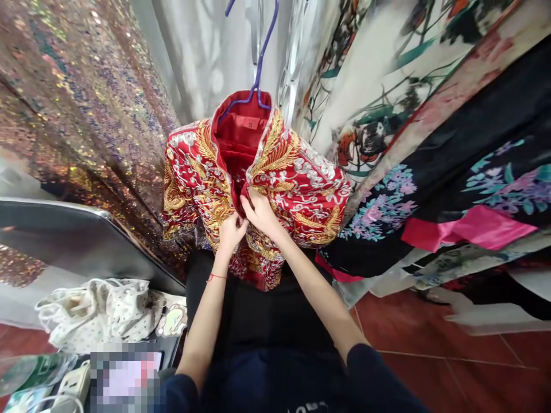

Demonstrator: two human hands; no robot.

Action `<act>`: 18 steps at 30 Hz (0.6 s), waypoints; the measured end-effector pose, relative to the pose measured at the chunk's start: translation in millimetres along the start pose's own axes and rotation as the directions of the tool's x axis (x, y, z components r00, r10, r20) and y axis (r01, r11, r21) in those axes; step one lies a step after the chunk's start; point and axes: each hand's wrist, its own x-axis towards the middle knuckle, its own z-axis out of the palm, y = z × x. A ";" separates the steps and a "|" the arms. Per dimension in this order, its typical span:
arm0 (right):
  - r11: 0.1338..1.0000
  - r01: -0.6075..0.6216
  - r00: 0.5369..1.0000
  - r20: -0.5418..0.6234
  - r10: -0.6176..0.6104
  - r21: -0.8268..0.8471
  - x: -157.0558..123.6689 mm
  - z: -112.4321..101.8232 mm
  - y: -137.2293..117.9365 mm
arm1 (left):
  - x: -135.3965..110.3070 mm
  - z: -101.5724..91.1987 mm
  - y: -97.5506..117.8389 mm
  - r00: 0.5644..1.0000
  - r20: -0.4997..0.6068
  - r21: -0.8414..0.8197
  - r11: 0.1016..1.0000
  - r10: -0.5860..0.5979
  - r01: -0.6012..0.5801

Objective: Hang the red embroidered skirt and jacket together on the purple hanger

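A red jacket (316, 189) with gold and silver embroidery hangs in front of me from a purple hanger (259, 69). Inside its open collar shows a red label (251, 123) marked S. My left hand (232, 230) pinches the front edge of the jacket low on the opening, fingers closed on the cloth. Just above and to the right, my right hand (259, 213) grips the other front edge with bent fingers. The two hands nearly touch at the middle of the front. Any fastener between the fingertips is hidden.
Sequined fabric (86, 86) hangs at left, above a dark chair back (77, 235). At right hang a black floral garment (430, 189) with a pink ribbon (469, 228) and a printed white one (365, 86). A spotted cloth (99, 312), a bottle (37, 370) and a power strip (73, 384) lie lower left.
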 end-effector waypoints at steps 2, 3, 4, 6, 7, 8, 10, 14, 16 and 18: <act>0.999 -0.045 0.999 -0.004 0.045 0.016 -8.6 -0.1 3.3 | -10.0 8.2 -15.4 1.000 0.017 -0.096 0.995 -0.022 0.024; 0.998 -0.062 0.998 -0.016 0.062 0.025 -11.9 0.6 3.9 | -17.0 14.4 -24.7 0.998 0.038 -0.163 0.985 -0.053 0.059; 0.997 -0.070 0.997 -0.033 0.071 0.035 -13.7 2.0 3.4 | -24.8 21.7 -34.1 0.993 0.064 -0.235 0.966 -0.099 0.111; 0.996 -0.065 0.995 -0.076 0.070 0.060 -12.2 6.5 -0.3 | -39.8 38.3 -50.9 0.974 0.105 -0.353 0.908 -0.200 0.225; 0.996 -0.056 0.994 -0.092 0.063 0.076 -9.1 9.4 -3.2 | -46.1 46.4 -57.4 0.965 0.110 -0.397 0.880 -0.236 0.261; 0.995 -0.045 0.993 -0.103 0.054 0.092 -5.1 12.3 -6.5 | -51.0 53.6 -62.3 0.961 0.100 -0.437 0.857 -0.257 0.274; 0.992 -0.027 0.994 -0.105 0.039 0.120 2.3 16.2 -13.3 | -56.4 63.5 -67.9 0.965 0.077 -0.495 0.831 -0.251 0.256; 0.992 -0.006 1.000 -0.021 0.009 0.127 -0.2 3.2 -29.8 | -56.7 62.2 -71.8 0.970 0.121 -0.542 0.805 -0.211 0.243; 0.994 0.081 0.997 -0.005 -0.081 0.072 -12.0 -18.2 -41.1 | -57.1 55.0 -74.1 0.971 0.128 -0.535 0.810 -0.201 0.238; 0.970 0.205 0.958 -0.178 -0.226 -0.128 -26.2 -47.5 -51.8 | -58.7 47.4 -77.0 0.974 0.123 -0.534 0.815 -0.190 0.226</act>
